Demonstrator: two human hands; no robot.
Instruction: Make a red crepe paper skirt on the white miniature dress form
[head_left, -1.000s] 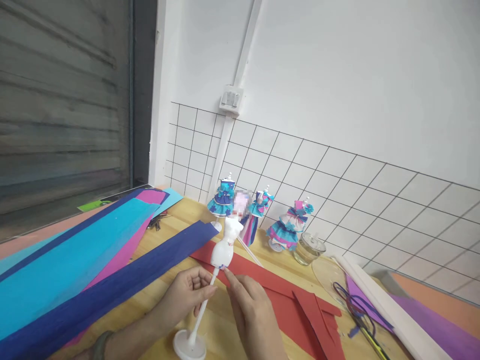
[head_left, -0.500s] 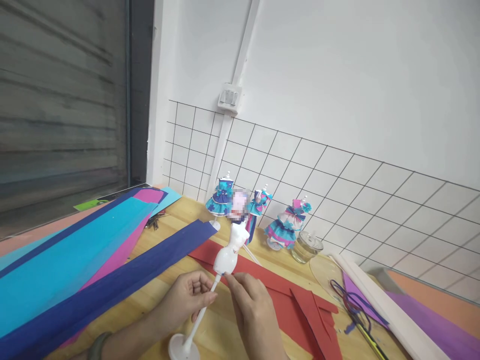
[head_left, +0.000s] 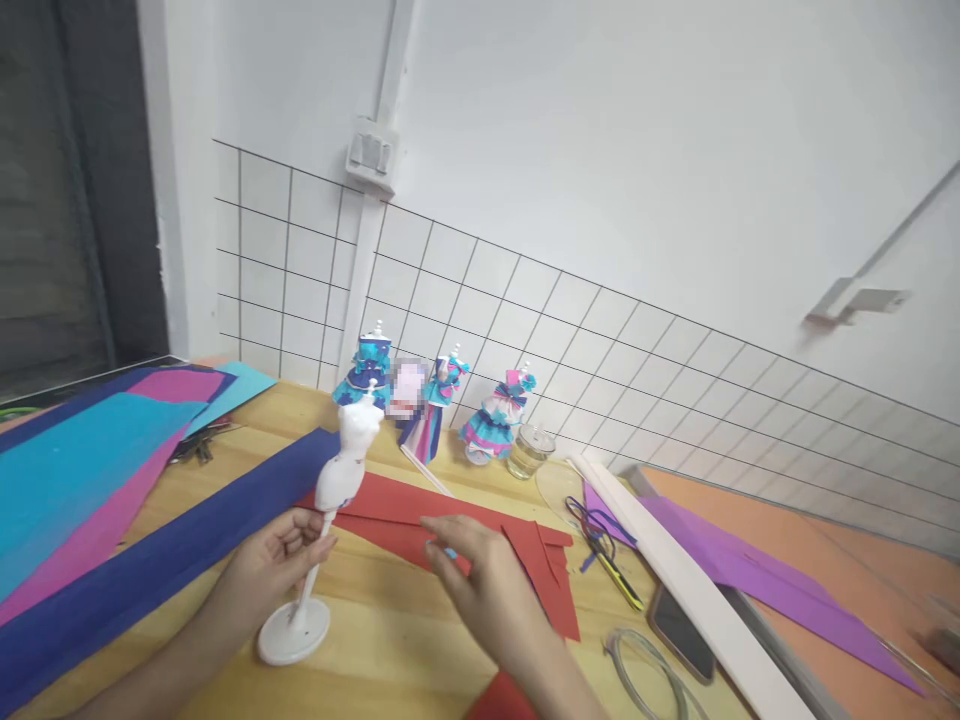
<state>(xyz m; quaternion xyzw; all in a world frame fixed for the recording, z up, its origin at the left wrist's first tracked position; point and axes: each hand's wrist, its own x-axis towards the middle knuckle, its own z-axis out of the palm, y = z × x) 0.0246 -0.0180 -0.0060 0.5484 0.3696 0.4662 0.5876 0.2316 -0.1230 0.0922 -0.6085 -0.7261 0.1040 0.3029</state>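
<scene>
A small white mannequin (head_left: 349,460) on a stand with a round base (head_left: 295,632) tilts slightly to the right, with small marks at its hip. My left hand (head_left: 281,550) is closed around the thin pole just below the body. My right hand (head_left: 487,580) hovers to the right of the mannequin, apart from it, over the red paper (head_left: 397,515). Its thumb and forefinger are apart. A tiny blue scrap (head_left: 448,552) shows in the gap between them; whether it touches the fingers I cannot make out.
Several dressed mini mannequins (head_left: 495,420) stand by the wall grid, beside a glass of clear liquid (head_left: 531,452). Blue paper (head_left: 187,535) and turquoise sheets (head_left: 75,455) lie left. On the right are scissors (head_left: 600,535), a yellow cutter (head_left: 624,585), a phone (head_left: 681,632) and a pale roll (head_left: 697,600).
My right hand has come away from the mannequin's hip, its fingers parting. My left hand still grips the pole. The view has swung right, bringing the phone into sight.
</scene>
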